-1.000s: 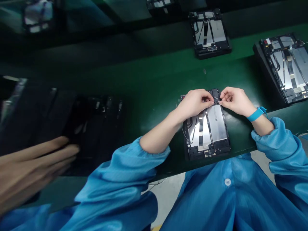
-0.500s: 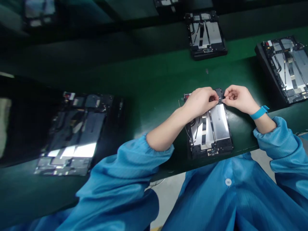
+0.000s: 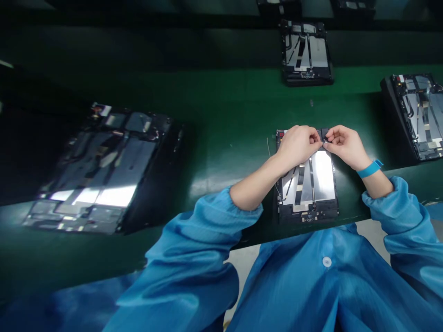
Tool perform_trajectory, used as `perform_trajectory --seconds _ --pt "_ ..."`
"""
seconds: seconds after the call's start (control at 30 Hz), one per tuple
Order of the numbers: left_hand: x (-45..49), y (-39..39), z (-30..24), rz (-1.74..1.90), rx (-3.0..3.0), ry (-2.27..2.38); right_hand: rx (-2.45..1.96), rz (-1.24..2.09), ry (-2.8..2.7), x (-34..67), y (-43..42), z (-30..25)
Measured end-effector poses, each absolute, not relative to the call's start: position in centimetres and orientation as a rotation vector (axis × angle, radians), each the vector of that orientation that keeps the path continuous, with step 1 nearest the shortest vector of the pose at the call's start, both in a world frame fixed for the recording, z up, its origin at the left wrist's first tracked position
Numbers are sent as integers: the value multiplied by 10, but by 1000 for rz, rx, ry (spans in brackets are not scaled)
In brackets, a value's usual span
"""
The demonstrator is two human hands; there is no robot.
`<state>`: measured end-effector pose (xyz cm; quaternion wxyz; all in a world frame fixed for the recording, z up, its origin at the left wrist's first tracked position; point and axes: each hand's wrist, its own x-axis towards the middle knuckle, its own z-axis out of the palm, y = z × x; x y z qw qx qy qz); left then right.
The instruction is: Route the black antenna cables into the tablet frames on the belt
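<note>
Both hands (image 3: 297, 146) pinch a small dark part (image 3: 324, 134), fingers hiding it, atop an opened tablet (image 3: 306, 198).

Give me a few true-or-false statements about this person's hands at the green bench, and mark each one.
1. The right hand has a blue band at its wrist. True.
2. The person wears a white coat. False: the coat is blue.
3. The left hand grips a screwdriver. False: no tool shows; its fingers meet the right hand's at a small black part at the top of an opened device.
4. Another opened device lies farther along the green bench. True.
</note>
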<state>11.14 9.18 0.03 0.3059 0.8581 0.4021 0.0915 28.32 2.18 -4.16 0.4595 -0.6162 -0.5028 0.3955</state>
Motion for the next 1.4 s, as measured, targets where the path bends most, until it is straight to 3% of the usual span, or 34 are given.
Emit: perform_trajectory --seconds 0.5,0.83,0.97,1.07,1.2,1.4 --pt "112 91 -2 258 2260 1086 -1452 1116 -1147 287 23 -35" --pt "107 92 3 325 2228 1079 -1627 918 -1325 278 21 -32" --pt "61 95 14 505 2106 1436 -1499 971 -1127 281 19 -33" --pt "25 92 13 311 2015 1627 -1436 894 -1018 276 18 -26" --pt "10 80 4 138 1887 1493 -1432 984 -1303 242 15 -6" --pt "5 52 18 585 1763 1273 -1518 1057 -1905 178 13 12"
